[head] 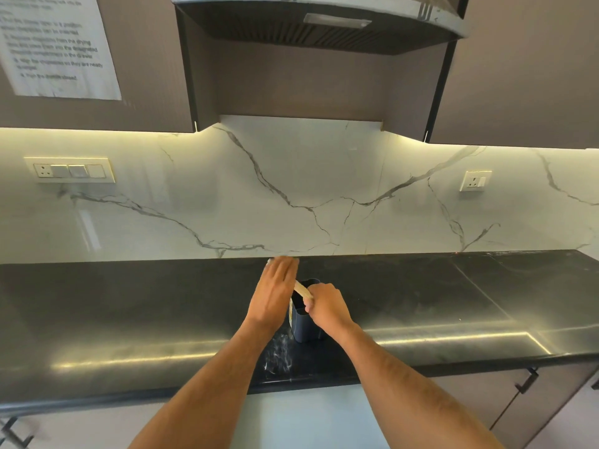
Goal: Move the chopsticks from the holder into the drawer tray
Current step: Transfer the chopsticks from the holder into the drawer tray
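A dark blue holder [304, 328] stands upright on the black countertop [129, 306], near its front edge. Pale wooden chopsticks [302, 289] stick out of its top, leaning to the left. My right hand [327, 307] is closed around the chopsticks just above the holder's rim. My left hand [275, 293] is flat with its fingers stretched out, right beside the chopsticks' upper ends, and covers their tips. I cannot tell whether it touches them. No drawer tray shows in this view.
A marble backsplash rises behind the counter, with a switch panel [69, 170] at left and a socket [475, 180] at right. A range hood [321, 24] and dark cabinets hang overhead. Cabinet door handles [526, 380] sit below the counter at right.
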`<state>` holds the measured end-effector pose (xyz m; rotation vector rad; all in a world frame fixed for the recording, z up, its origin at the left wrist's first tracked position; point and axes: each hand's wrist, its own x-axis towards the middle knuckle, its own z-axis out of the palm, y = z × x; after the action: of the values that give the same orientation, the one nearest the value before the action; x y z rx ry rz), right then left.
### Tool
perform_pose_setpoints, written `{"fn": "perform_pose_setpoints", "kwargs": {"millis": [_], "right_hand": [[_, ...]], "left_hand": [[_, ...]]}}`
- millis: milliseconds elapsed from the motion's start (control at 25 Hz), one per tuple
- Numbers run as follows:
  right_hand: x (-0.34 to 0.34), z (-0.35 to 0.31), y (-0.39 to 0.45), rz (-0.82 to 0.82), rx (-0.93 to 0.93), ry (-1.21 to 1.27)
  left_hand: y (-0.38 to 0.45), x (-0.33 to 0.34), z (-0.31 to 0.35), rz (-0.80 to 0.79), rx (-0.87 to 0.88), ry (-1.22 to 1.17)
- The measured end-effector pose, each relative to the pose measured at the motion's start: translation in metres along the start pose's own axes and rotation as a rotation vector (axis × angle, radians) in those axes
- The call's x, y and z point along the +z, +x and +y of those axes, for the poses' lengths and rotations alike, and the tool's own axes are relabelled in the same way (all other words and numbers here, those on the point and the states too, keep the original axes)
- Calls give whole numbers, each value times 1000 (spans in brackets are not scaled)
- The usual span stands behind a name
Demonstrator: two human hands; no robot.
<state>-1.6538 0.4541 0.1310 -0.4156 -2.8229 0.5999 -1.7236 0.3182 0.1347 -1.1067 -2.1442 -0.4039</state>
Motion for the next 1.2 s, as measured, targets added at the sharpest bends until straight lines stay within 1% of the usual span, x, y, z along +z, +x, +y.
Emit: {"fn": "perform_pose_setpoints", "kwargs": {"millis": [40, 80, 160, 200, 240, 320, 360, 440, 520, 600, 680, 720, 760, 840, 920, 1040, 1200], "right_hand": [[2, 2, 0, 15, 94, 191], [2, 3, -2, 30, 187, 412], [5, 3, -8, 32, 292, 789], [6, 4, -11, 13, 294, 905], [6, 4, -14, -20, 286, 984], [6, 4, -20, -84, 279, 1081], [7, 5, -23, -105, 284, 1119], [7, 8, -29, -127, 283, 1165], [4, 17, -34, -151, 258, 1150], [1, 30, -40, -185, 238, 1037], [-4, 46, -47, -189, 212, 775], [-7, 53, -50, -167, 192, 663], [-12, 60, -52, -117, 169, 615], [-27, 70, -54, 41, 93, 682], [-43, 71, -51, 140, -28, 761], [-59, 64, -46, 168, -145, 761], [-64, 65, -50, 230, -158, 682]], "left_hand": [[-2, -1, 5, 83, -134, -118], [-2, -4, 10, 112, -313, -257], [-1, -4, 18, 56, -675, -578], [2, -2, 20, -3, -785, -742], [4, 0, 23, -74, -841, -895], [5, 1, 31, -214, -871, -1127], [5, 1, 37, -253, -884, -1213], [6, -1, 45, -255, -936, -1307], [5, 0, 57, -251, -985, -1338], [2, 3, 71, -234, -1049, -1329], [-2, 5, 86, -169, -1132, -1332], [-4, 6, 90, -139, -1154, -1313], [-6, 6, 92, -131, -1150, -1270], [-9, 4, 97, -194, -1096, -1196], [-12, 0, 103, -294, -1019, -1191], [-13, -4, 115, -400, -930, -1189], [-15, -10, 119, -471, -865, -1196]]}}
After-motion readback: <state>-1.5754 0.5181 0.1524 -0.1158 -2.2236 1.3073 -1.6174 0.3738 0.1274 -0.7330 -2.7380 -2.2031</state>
